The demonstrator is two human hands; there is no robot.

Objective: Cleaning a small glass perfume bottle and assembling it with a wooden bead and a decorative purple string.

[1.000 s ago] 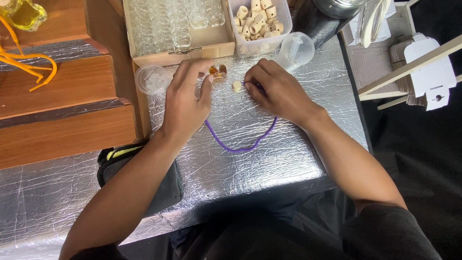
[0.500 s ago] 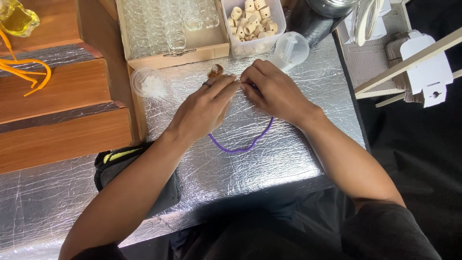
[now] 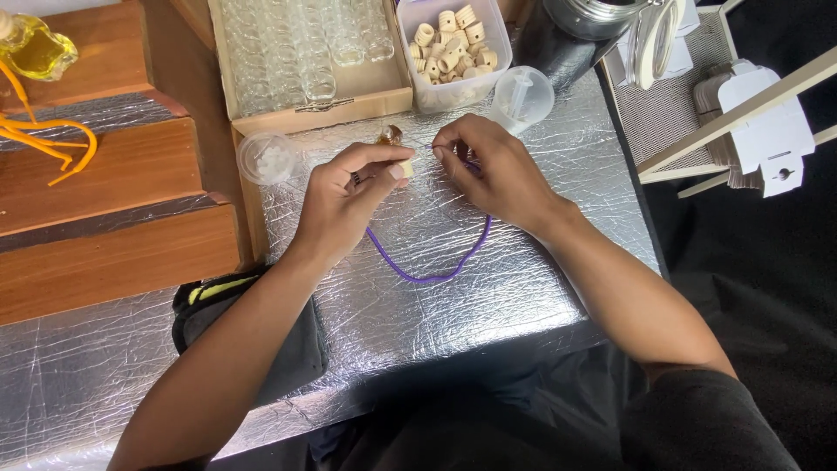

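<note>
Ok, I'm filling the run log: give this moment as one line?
left hand: pinches small pale wooden bead | right hand: holds purple cord end | surface: silver foil table

Behind the hands, a cardboard tray of glass vials point(image 3: 305, 52), a plastic tub of wooden beads point(image 3: 453, 48) and two small round cups point(image 3: 266, 159) point(image 3: 521, 94) close off the far edge. Wooden steps point(image 3: 113, 209) wall the left. The foil tabletop point(image 3: 540, 288) lies open toward the body, crossed only by a purple cord point(image 3: 427, 275).
</note>
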